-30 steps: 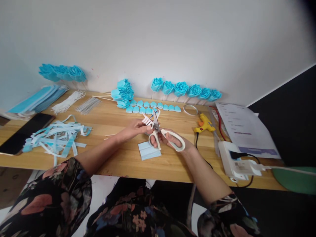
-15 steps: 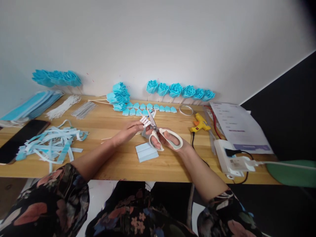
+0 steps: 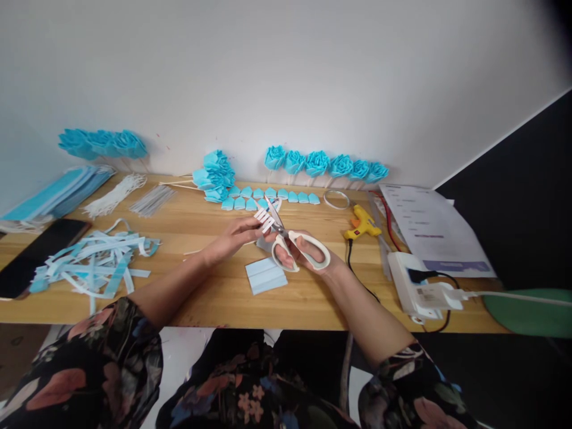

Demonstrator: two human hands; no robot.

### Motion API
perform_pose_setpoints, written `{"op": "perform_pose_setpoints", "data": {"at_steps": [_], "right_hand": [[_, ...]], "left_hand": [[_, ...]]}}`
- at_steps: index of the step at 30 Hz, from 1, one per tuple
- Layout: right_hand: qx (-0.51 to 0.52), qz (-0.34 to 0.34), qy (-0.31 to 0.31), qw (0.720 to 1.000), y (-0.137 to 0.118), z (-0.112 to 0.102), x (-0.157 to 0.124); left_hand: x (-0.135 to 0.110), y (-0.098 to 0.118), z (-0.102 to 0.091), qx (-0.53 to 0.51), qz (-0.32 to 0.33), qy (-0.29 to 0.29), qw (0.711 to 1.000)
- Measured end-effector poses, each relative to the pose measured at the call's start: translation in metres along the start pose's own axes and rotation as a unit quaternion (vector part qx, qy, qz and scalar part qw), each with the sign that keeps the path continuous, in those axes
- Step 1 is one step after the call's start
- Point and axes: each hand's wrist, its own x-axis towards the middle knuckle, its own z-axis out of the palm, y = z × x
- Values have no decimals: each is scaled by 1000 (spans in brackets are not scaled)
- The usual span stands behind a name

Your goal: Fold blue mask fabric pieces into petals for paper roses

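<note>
Both hands meet just above the middle of the long light-wood tabletop (image 3: pixel 210 301). Her right hand (image 3: pixel 313 256) is threaded through the loops of the white-handled scissors (image 3: pixel 292 244), thumb in one loop and fingers in the other, gripping them closed enough that the blades bite into the work. Her left hand (image 3: pixel 235 235) pinches a small white-and-blue piece of mask fabric already snipped into a fringe (image 3: pixel 264 219), holding it up at the blade tips, apparently so each cut lands beside the last.

Going down in size around them: a sheet of printed white paper (image 3: pixel 429 229) lies at the right, a tangle of blue and white cut strips (image 3: pixel 93 256) at the left, a stack of blue face masks (image 3: pixel 62 190) beyond it. A row of blue fabric roses (image 3: pixel 326 162) leans on the wall, seemingly parked out of the way. A white power strip (image 3: pixel 413 286) feeds the yellow glue gun (image 3: pixel 363 223). A small folded pale-blue fabric square (image 3: pixel 265 275) waits directly under the hands.

How far the blades stand apart is hard to make out, since the fringe covers them. A black phone-like slab (image 3: pixel 27 256) is cut off at the left edge.
</note>
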Motion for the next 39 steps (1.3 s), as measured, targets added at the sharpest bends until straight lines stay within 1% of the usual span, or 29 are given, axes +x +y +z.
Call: {"op": "perform_pose_setpoints", "data": {"at_steps": [4, 8, 10, 14, 20, 23, 26, 29, 31, 35, 39], "right_hand": [[17, -2, 23, 1000, -1, -1, 0], [-4, 14, 16, 1000, -4, 3, 0], [-19, 29, 12, 999, -7, 5, -1], [-46, 40, 1, 998, -10, 9, -2], [-89, 84, -52, 991, -16, 14, -3], [-111, 57, -45, 991, -17, 11, -4], [-114, 41, -18, 993, -19, 6, -5], [-106, 62, 9, 992, -21, 4, -6], [-101, 73, 14, 992, -21, 4, -7], [-96, 72, 9, 993, -20, 4, -7], [-89, 74, 12, 993, -19, 5, -7]], "left_hand": [[1, -3, 0, 3, 19, 10, 1000], [2, -6, 2, 8, 1, 58, 998], [3, -7, 4, -2, 2, 76, 997], [4, -5, 7, -25, 3, 76, 997], [8, -1, 4, -75, -45, 171, 981], [11, -1, 2, -113, -36, 192, 974], [14, -5, 0, -147, -9, 185, 972], [15, -7, -1, -175, 9, 180, 968], [15, -5, -1, -191, 7, 185, 964], [15, 0, 1, -207, -22, 190, 960], [16, 2, 3, -212, -19, 172, 962]]}}
